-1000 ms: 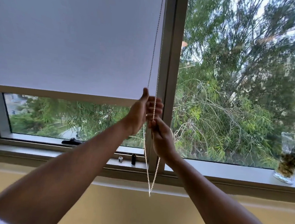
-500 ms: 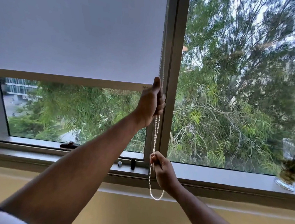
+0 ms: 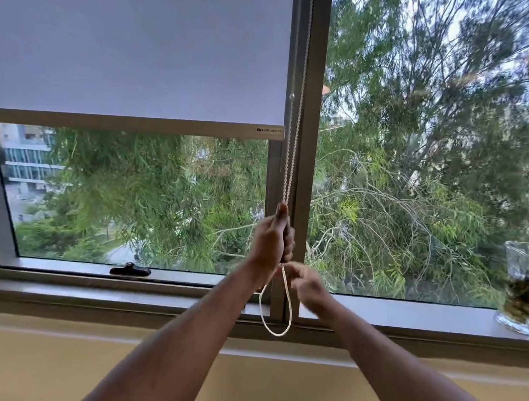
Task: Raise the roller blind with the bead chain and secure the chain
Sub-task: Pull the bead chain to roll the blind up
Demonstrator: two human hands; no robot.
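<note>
The pale grey roller blind (image 3: 136,41) covers the upper part of the left window pane, and its bottom bar (image 3: 130,124) hangs level. The white bead chain (image 3: 292,158) runs down along the window's centre post and ends in a loop (image 3: 273,330) near the sill. My left hand (image 3: 271,237) is closed around the chain, thumb up, below the blind's bar. My right hand (image 3: 308,286) sits just under it, blurred, with its fingers at the loop's right strand. Whether it grips the strand is unclear.
A glass vase with a plant (image 3: 522,290) stands at the right end of the window sill (image 3: 406,314). A black window handle (image 3: 130,270) lies on the left frame. Below the sill is a yellow wall (image 3: 54,364). Trees fill the view outside.
My left hand has pulled the chain down from the bar's height, and the blind's bottom bar has risen. My right hand has come up from low on the loop to just under my left hand.
</note>
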